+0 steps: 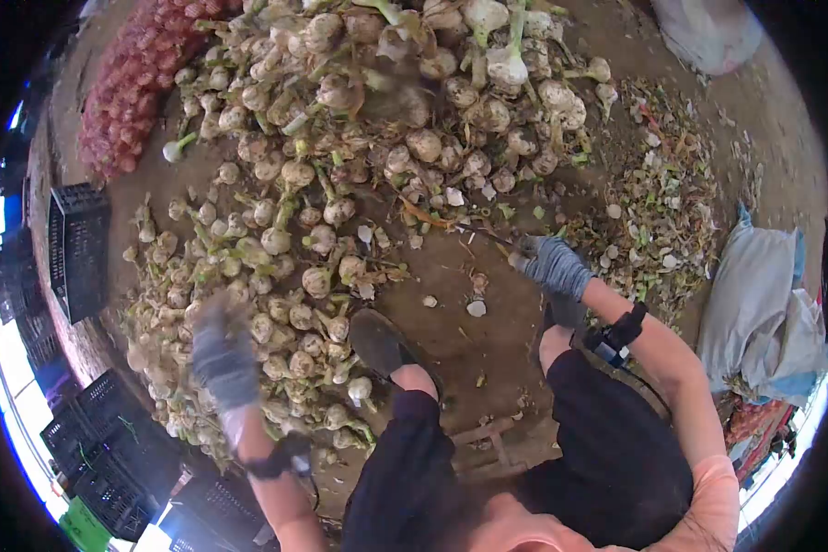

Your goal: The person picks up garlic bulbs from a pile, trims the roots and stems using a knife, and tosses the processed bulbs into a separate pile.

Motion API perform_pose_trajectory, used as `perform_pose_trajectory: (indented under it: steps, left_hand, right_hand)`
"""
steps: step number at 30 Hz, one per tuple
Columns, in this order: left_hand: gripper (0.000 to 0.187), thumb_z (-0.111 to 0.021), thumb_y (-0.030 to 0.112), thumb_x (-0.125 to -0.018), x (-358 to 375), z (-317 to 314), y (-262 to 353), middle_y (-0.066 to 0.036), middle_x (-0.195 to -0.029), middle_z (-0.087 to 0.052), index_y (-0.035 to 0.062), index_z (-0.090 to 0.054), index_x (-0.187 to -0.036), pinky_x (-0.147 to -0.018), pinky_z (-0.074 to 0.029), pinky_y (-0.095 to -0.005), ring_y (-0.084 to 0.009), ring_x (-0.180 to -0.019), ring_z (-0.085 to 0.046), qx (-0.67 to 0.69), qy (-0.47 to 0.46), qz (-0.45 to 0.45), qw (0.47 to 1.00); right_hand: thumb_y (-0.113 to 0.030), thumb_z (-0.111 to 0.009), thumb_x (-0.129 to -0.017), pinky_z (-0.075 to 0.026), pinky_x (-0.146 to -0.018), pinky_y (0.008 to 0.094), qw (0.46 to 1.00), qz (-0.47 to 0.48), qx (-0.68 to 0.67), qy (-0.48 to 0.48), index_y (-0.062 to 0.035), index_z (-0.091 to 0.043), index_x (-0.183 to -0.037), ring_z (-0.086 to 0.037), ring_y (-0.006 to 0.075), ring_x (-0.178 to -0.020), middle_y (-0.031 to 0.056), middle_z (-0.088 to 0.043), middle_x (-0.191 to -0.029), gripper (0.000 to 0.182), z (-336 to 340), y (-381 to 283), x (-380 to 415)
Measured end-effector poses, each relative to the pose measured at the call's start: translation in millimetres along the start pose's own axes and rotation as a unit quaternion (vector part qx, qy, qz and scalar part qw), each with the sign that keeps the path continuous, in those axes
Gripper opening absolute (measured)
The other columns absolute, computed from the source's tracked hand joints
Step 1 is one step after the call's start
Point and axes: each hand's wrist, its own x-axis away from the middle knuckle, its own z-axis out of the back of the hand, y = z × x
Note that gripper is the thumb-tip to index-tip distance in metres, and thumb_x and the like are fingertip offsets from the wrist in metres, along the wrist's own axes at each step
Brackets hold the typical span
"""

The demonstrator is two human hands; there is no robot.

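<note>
Soft even daylight, blown-out glare lower left, heavy fisheye with black corners, motion-blurred left hand (223, 354).

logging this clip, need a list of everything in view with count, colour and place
garlic: a big heap, too many to count, off-white with green stems, top and left of the dirt floor
red sack: one, red mesh, full, upper left
crates: several, black, along the left edge
trimmings: one loose pile, green and pale scraps, right of the heap
bags: a few, grey-blue, far right
white bag: one, top right corner
shoe: one, dark, centre, on the floor
scissors: one thin dark tool, held at the heap's edge; looks like scissors
left hand: grey glove, blurred, over the garlic at lower left, grip unclear
right hand: grey glove, closed on the scissors, black wrist strap
</note>
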Motion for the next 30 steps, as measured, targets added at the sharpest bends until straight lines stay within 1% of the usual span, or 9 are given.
perform_pose_trajectory:
  steps: [2,6,8,13,17,21,23,27,30]
  left_hand:
    - [0.036,-0.064,0.011,-0.075,-32,-46,48,-0.007,-0.115,-0.056,0.0126,-0.056,-0.110,-0.085,-0.045,-0.0323,-0.0257,-0.095,-0.057,-0.003,-0.212,-0.065,0.975]
    - [0.030,-0.060,0.021,-0.075,-80,-145,72,-0.009,-0.106,-0.059,0.0171,-0.057,-0.105,-0.079,-0.048,-0.0363,-0.0258,-0.093,-0.059,-0.147,-0.090,-0.229,0.958]
    - [0.032,-0.059,0.017,-0.074,-102,-156,81,-0.011,-0.100,-0.059,0.0150,-0.055,-0.105,-0.074,-0.048,-0.0378,-0.0268,-0.090,-0.059,-0.226,-0.274,-0.162,0.921]
    - [0.040,-0.061,0.024,-0.071,-87,-145,74,-0.011,-0.097,-0.060,0.0133,-0.053,-0.109,-0.065,-0.048,-0.0380,-0.0295,-0.081,-0.060,-0.156,-0.240,-0.230,0.930]
    - [0.056,-0.075,0.024,-0.061,-35,-106,119,-0.012,-0.101,-0.057,0.0087,-0.052,-0.110,-0.075,-0.047,-0.0344,-0.0268,-0.086,-0.058,0.181,-0.138,-0.157,0.961]
    - [0.051,-0.073,0.019,-0.069,-6,-119,153,-0.007,-0.097,-0.057,0.0072,-0.049,-0.113,-0.078,-0.046,-0.0297,-0.0191,-0.088,-0.056,0.623,-0.252,0.132,0.728]
    - [0.054,-0.073,0.020,-0.069,3,-131,153,-0.008,-0.099,-0.058,0.0050,-0.047,-0.114,-0.080,-0.047,-0.0309,-0.0190,-0.090,-0.056,0.659,-0.327,0.194,0.649]
    - [0.067,-0.077,0.028,-0.065,16,-145,161,-0.007,-0.099,-0.061,0.0035,-0.043,-0.117,-0.083,-0.046,-0.0324,-0.0186,-0.091,-0.058,0.570,-0.337,0.127,0.738]
    - [0.079,-0.079,0.028,-0.063,23,-143,162,-0.010,-0.103,-0.058,0.0018,-0.035,-0.123,-0.082,-0.049,-0.0343,-0.0210,-0.092,-0.058,0.682,-0.341,0.221,0.608]
  right_hand:
    - [-0.040,-0.055,-0.078,-0.047,-0.071,0.0398,0.999,0.024,0.015,0.021,-0.0002,-0.060,-0.095,-0.059,0.0361,-0.079,0.0220,-0.062,-0.081,0.044,-3,-2,-1]
    - [-0.041,-0.055,-0.078,-0.047,-0.068,0.0396,0.997,0.060,-0.017,0.040,0.0008,-0.060,-0.093,-0.059,0.0372,-0.074,0.0205,-0.062,-0.078,0.045,-14,7,-2]
    - [-0.041,-0.055,-0.079,-0.047,-0.068,0.0401,0.997,0.065,-0.021,0.041,0.0008,-0.060,-0.092,-0.059,0.0375,-0.074,0.0208,-0.061,-0.077,0.044,-14,4,-1]
    - [-0.040,-0.053,-0.080,-0.047,-0.067,0.0412,0.996,0.066,-0.007,0.058,0.0000,-0.061,-0.089,-0.059,0.0377,-0.075,0.0214,-0.061,-0.077,0.042,-19,-7,-5]
    - [-0.045,-0.050,-0.082,-0.047,-0.065,0.0418,0.994,0.026,0.075,0.078,-0.0039,-0.061,-0.092,-0.059,0.0360,-0.074,0.0193,-0.061,-0.077,0.043,-12,-25,4]
    - [-0.037,-0.055,-0.079,-0.047,-0.062,0.0427,0.979,0.127,0.047,0.151,-0.0057,-0.059,-0.097,-0.059,0.0343,-0.071,0.0166,-0.061,-0.075,0.036,-3,-50,19]
    - [-0.031,-0.058,-0.076,-0.046,-0.060,0.0434,0.967,0.185,0.088,0.155,-0.0069,-0.056,-0.102,-0.059,0.0337,-0.070,0.0155,-0.061,-0.075,0.036,0,-58,21]
    - [-0.026,-0.060,-0.074,-0.046,-0.055,0.0432,0.963,0.168,0.199,0.076,-0.0083,-0.055,-0.095,-0.060,0.0305,-0.066,0.0139,-0.060,-0.070,0.028,13,-89,26]
    - [-0.022,-0.054,-0.077,-0.046,-0.052,0.0424,0.951,0.193,0.228,0.075,-0.0069,-0.054,-0.092,-0.060,0.0291,-0.063,0.0130,-0.059,-0.066,0.021,10,-94,19]
